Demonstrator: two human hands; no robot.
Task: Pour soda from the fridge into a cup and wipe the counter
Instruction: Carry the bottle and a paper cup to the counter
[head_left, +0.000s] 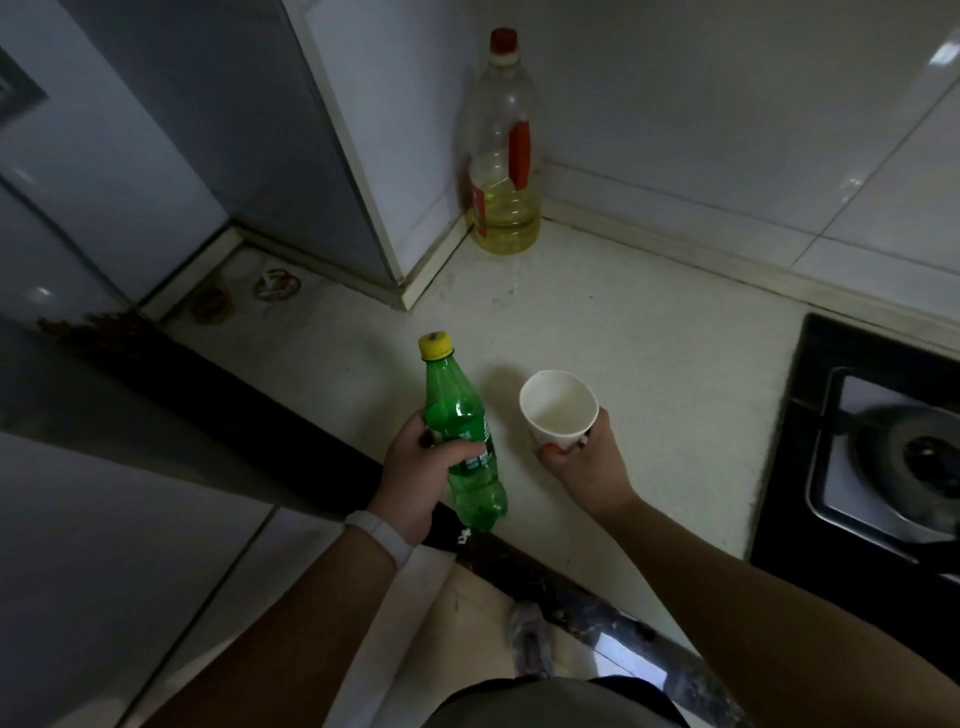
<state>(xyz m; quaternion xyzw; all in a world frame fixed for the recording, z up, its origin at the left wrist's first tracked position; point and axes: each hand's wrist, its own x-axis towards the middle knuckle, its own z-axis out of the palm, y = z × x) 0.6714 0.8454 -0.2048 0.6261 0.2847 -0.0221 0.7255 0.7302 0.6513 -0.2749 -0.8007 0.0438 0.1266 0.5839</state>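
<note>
A green soda bottle (464, 431) with a yellow cap on is gripped round its middle by my left hand (421, 470), held roughly upright over the front edge of the pale counter (649, 332). My right hand (582, 460) holds a white paper cup (558, 408) from below and the side, just right of the bottle. The cup looks empty inside. Both are above the counter, close together but apart.
A large clear bottle of yellow oil (501, 150) with a red cap stands in the counter's back corner against the tiled wall. A black gas hob (878, 452) takes up the right side. The grey fridge (104, 182) stands to the left. A dark counter edge runs diagonally below my hands.
</note>
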